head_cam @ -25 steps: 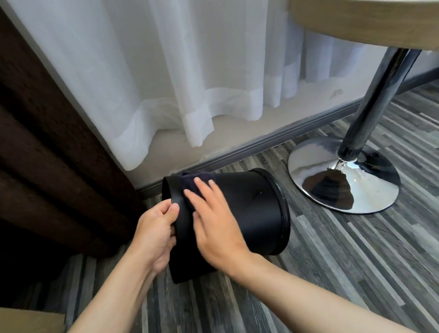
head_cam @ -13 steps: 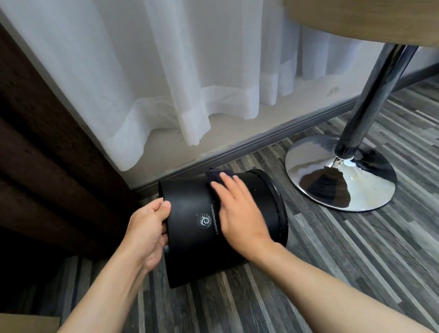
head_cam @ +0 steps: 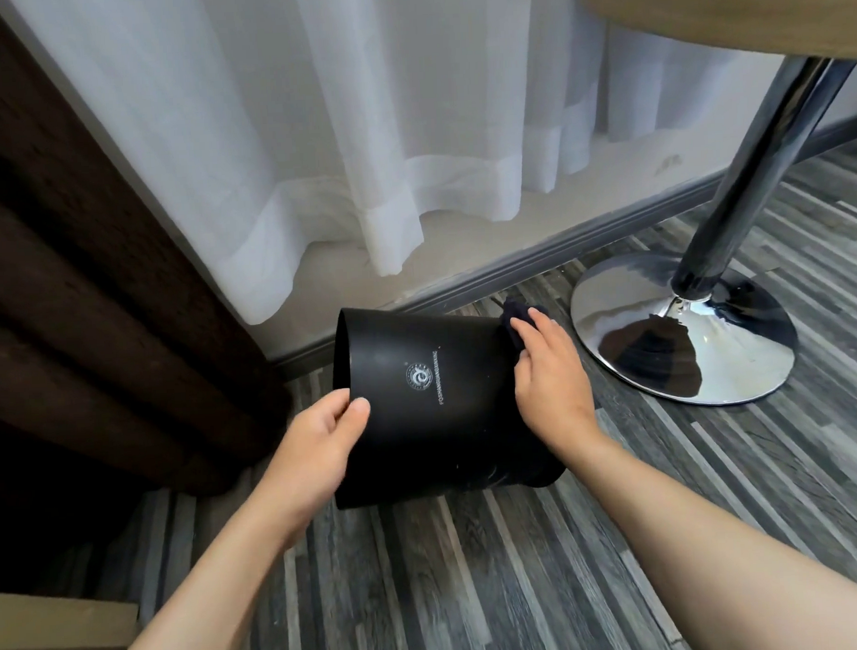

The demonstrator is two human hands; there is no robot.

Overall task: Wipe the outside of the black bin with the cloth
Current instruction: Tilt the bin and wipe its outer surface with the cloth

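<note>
The black bin lies on its side on the grey plank floor, a small white logo facing up. My left hand grips its left end, thumb on the outer wall. My right hand lies flat on the bin's right end and presses a dark cloth against the wall. Only a bunched corner of the cloth shows beyond my fingertips; the remainder is hidden under my palm.
A chrome table base and its slanted pole stand just right of the bin, under a wooden tabletop. White sheer curtains hang behind; a dark brown curtain is at left. A wooden edge shows at bottom left.
My right hand has slid the cloth along the bin from its left end to its right end. The bin's logo has come into view. My left hand kept its grip.
</note>
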